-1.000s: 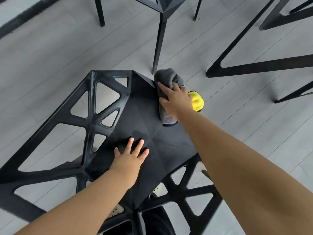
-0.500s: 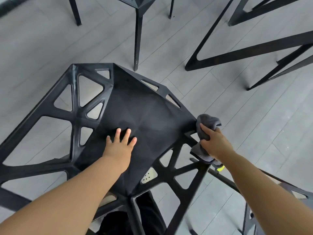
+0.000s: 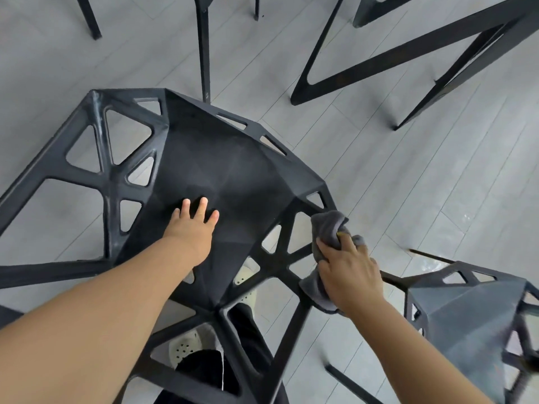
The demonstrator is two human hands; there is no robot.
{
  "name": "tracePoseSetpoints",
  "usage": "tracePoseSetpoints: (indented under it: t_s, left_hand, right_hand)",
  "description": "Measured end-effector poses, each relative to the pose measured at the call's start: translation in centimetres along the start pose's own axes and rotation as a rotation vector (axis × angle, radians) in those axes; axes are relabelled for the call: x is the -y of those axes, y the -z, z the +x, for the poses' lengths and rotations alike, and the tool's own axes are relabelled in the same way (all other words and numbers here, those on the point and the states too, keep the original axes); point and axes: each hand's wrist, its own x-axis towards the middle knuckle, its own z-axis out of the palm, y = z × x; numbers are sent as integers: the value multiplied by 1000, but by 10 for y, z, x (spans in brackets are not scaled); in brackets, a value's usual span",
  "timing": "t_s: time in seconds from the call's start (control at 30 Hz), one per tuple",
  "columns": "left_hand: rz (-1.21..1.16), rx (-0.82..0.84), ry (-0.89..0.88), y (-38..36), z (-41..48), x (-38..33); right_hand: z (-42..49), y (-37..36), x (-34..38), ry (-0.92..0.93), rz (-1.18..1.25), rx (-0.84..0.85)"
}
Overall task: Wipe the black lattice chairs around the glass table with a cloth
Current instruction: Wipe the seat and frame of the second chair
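Cloth [image 3: 328,228] moved from far corner to chair [image 3: 233,176] edge, gripped by right hand [image 3: 351,277]; left hand [image 3: 194,228] fingers spread; floor [image 3: 408,185] beyond.

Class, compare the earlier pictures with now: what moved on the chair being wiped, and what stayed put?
The right hand, gripping the grey cloth, slid from the far corner of the black lattice chair along its right edge toward the person, onto the side lattice. The left hand stayed flat on the seat; the cloth stayed gripped.
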Motion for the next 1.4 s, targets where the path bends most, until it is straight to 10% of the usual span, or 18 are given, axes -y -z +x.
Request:
tracePoseSetpoints:
  t_s: [0.4, 0.57, 0.97, 1.17, 1.4]
  left_hand:
    - [-116, -65, -43, -18, 4, 7]
    - [-137, -58, -52, -16, 4, 11]
    - [-133, -105, -83, -24, 7, 17]
    - [-141, -115, -80, -26, 9, 18]
    - [-161, -125, -109, -17, 1, 24]
  right_hand:
    - [92, -7, 34, 253, -293, -74]
    - [52, -14, 44, 659, -395, 62]
    - [7, -46, 101, 943, -368, 275]
    - [-15, -79, 145, 801, -29, 423]
    - [-3, -57, 114, 840, -388, 281]
